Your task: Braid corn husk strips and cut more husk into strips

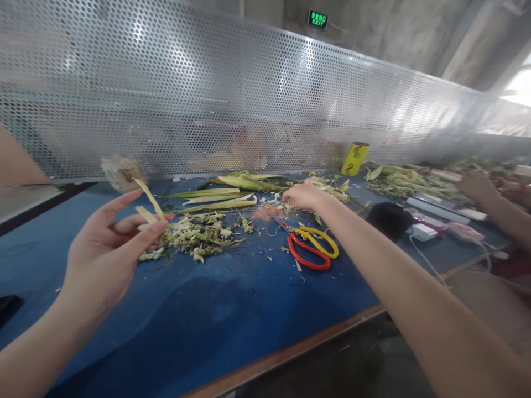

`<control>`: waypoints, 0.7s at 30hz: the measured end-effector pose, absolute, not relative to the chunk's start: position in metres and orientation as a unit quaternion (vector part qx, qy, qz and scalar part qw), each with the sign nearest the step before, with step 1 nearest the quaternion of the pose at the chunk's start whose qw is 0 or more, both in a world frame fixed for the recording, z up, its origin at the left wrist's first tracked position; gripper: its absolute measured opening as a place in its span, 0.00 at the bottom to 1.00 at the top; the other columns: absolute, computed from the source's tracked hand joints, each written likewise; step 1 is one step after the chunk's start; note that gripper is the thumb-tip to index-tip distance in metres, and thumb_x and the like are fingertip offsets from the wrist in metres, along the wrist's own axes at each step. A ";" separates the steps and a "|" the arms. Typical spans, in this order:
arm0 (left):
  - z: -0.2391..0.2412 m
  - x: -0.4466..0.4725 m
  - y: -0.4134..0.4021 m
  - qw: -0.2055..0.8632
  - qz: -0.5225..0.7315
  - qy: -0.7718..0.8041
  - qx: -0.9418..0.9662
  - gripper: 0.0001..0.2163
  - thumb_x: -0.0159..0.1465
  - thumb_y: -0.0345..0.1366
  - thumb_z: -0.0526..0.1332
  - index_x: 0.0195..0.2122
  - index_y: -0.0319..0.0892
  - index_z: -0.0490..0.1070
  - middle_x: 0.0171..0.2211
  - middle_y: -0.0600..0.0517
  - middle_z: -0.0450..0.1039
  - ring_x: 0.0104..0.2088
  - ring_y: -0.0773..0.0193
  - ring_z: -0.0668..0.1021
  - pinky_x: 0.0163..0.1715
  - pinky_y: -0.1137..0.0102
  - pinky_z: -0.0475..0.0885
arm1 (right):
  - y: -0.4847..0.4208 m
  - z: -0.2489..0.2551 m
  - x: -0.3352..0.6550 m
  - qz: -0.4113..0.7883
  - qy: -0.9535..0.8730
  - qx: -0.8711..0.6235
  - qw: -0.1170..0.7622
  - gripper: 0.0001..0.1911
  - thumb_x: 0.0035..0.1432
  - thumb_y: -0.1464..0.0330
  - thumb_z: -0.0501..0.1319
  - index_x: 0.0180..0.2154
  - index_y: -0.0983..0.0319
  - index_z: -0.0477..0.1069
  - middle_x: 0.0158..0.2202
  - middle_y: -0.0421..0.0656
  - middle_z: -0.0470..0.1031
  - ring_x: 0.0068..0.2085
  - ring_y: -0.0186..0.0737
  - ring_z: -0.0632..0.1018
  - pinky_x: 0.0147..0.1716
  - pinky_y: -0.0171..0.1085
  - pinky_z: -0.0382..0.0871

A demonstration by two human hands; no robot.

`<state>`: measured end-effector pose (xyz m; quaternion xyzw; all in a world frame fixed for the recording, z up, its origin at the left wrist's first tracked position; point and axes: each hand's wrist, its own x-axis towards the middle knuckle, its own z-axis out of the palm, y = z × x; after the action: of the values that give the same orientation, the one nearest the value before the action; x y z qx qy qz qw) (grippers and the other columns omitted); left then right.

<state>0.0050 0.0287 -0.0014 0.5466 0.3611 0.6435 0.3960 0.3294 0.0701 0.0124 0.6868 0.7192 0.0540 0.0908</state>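
Observation:
My left hand (105, 240) pinches a pale yellow-green plant strip (149, 197) between thumb and fingers, above the left part of the table. Under and beside it lies a heap of small, curled plant pieces (203, 235). My right hand (299, 195) reaches to the far middle, its fingers closed down among pale scraps; what they hold, if anything, is hidden. Just in front of that hand are orange shreds (267, 212) and scissors (311, 250) with one red and one yellow handle. Long green leaves and stalks (224, 203) lie between my hands.
Behind the blue table (199, 309) stands a perforated metal screen (249, 94). A yellow can (355, 158) and a plastic-wrapped bundle (121, 172) stand near it. On the right are more stalks (409, 179), a white power adapter (423, 232) with a cable and another person's hand (477, 185).

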 end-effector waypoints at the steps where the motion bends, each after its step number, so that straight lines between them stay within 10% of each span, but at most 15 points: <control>1: -0.002 0.005 0.029 0.396 0.642 0.362 0.548 0.28 0.44 0.28 0.66 0.49 0.44 0.66 0.17 0.59 0.67 0.27 0.71 0.76 0.23 0.84 0.70 | 0.071 0.014 0.329 0.052 0.719 0.687 0.088 0.19 0.48 0.81 0.54 0.40 0.58 0.72 0.37 0.43 0.76 0.40 0.41 0.72 0.45 0.47 0.49; 21: -0.002 0.003 0.029 0.392 0.630 0.374 0.557 0.29 0.44 0.28 0.66 0.49 0.45 0.66 0.16 0.60 0.66 0.25 0.72 0.76 0.21 0.86 0.69 | 0.070 0.021 0.362 0.033 0.706 0.707 0.012 0.17 0.49 0.79 0.53 0.37 0.58 0.72 0.32 0.41 0.75 0.36 0.40 0.72 0.46 0.48 0.50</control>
<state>0.0031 0.0290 -0.0016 0.5566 0.3739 0.6299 0.3919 0.3615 0.0697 0.0211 0.7072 0.7062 0.0325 0.0118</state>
